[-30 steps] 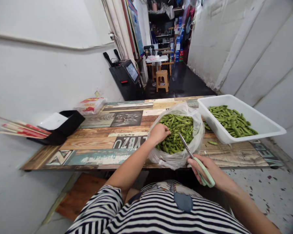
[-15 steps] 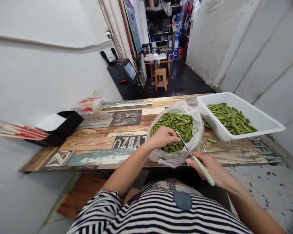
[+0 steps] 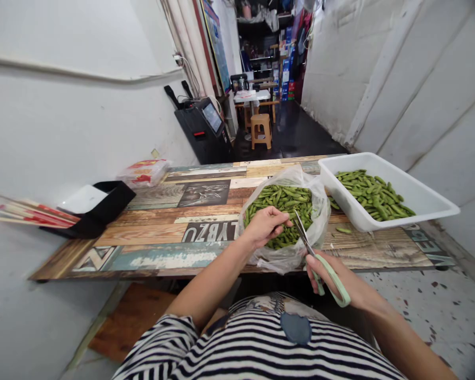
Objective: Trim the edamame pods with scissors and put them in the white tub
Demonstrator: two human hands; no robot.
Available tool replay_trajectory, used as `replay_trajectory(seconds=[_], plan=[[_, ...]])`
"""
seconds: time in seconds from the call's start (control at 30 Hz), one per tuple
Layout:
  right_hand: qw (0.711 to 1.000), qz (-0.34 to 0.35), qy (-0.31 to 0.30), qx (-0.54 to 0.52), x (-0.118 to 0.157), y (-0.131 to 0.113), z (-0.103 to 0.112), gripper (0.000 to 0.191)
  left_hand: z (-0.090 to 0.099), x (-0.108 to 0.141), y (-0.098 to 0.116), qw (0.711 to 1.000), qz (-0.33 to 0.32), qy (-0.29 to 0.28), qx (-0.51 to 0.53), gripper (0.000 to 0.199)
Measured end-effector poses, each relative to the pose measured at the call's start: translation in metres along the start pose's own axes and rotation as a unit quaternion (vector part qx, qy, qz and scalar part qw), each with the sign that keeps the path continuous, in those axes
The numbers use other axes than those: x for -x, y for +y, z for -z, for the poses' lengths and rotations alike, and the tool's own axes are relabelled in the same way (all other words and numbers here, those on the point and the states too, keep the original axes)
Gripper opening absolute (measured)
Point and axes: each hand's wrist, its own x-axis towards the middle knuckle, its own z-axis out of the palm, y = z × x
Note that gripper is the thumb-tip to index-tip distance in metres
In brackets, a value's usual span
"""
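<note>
My left hand [image 3: 265, 227] is closed in a pinch above an open plastic bag [image 3: 321, 208]. A small green edamame pod [image 3: 288, 222], mostly hidden by the fingers, shows at its fingertips. Many more edamame pods [image 3: 279, 198] fill the bag. In my right hand [image 3: 336, 269] is a pair of scissors [image 3: 305, 238] with pale green handles. The blades stand slightly apart, their tips close to the left fingertips and pointing away from me over the bag's right side.
A white tray [image 3: 433, 206] of edamame pods stands on the table's right, one loose pod [image 3: 343, 230] beside it. On the left lie a black holder [image 3: 114, 198] with chopsticks [image 3: 35, 214] and a plastic-wrapped packet [image 3: 144, 171]. A black machine [image 3: 203, 129] stands beyond the table.
The scissors have opened, their blades and handles now apart. My left hand has turned slightly, its fingers curled more, with the green pod showing at the tips.
</note>
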Motion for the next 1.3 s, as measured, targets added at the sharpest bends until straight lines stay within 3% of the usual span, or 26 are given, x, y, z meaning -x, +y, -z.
replay_trajectory(seconds=[0.23, 0.43, 0.57, 0.67, 0.73, 0.83, 0.9, 0.93, 1.0, 1.1, 1.17, 1.3], plan=[[1.0, -0.016, 0.018, -0.018, -0.005, 0.015, -0.004, 0.046, -0.011, 0.005, -0.014, 1.0, 0.018, 0.006, -0.002, 0.034], [0.995, -0.067, 0.037, -0.059, -0.01, 0.024, -0.006, 0.046, -0.006, 0.0, -0.006, 0.993, 0.078, 0.021, -0.081, 0.021], [0.991, -0.069, 0.04, -0.106, -0.003, 0.022, 0.0, 0.048, 0.0, -0.018, 0.006, 0.993, 0.047, 0.036, -0.104, 0.01], [0.988, -0.053, 0.048, -0.14, 0.003, 0.018, 0.004, 0.052, 0.003, -0.042, 0.01, 0.984, -0.003, 0.079, -0.16, 0.01], [0.985, -0.05, 0.055, -0.153, 0.005, 0.018, 0.004, 0.052, 0.003, -0.059, 0.008, 0.953, -0.064, 0.098, -0.279, 0.016], [0.982, -0.065, 0.06, -0.169, 0.005, 0.023, 0.005, 0.05, -0.001, -0.077, 0.005, 0.855, -0.163, 0.09, -0.484, 0.015], [0.982, -0.063, 0.063, -0.168, 0.003, 0.027, 0.005, 0.049, -0.005, -0.081, 0.005, 0.797, -0.186, 0.083, -0.568, 0.013], [0.983, -0.057, 0.064, -0.16, 0.003, 0.028, 0.006, 0.048, -0.007, -0.081, 0.007, 0.784, -0.184, 0.082, -0.587, 0.013], [0.989, -0.039, 0.064, -0.128, 0.002, 0.028, 0.009, 0.047, -0.008, -0.075, 0.012, 0.792, -0.168, 0.071, -0.582, 0.014], [0.996, -0.015, 0.057, -0.066, 0.001, 0.024, 0.013, 0.047, -0.004, -0.058, 0.022, 0.844, -0.142, 0.013, -0.516, 0.02], [0.998, -0.004, 0.056, -0.022, 0.001, 0.02, 0.015, 0.046, -0.002, -0.045, 0.027, 0.864, -0.124, -0.032, -0.487, 0.024], [0.996, 0.006, 0.064, 0.057, -0.001, 0.016, 0.014, 0.041, 0.0, -0.025, 0.034, 0.859, -0.117, -0.075, -0.493, 0.027]])
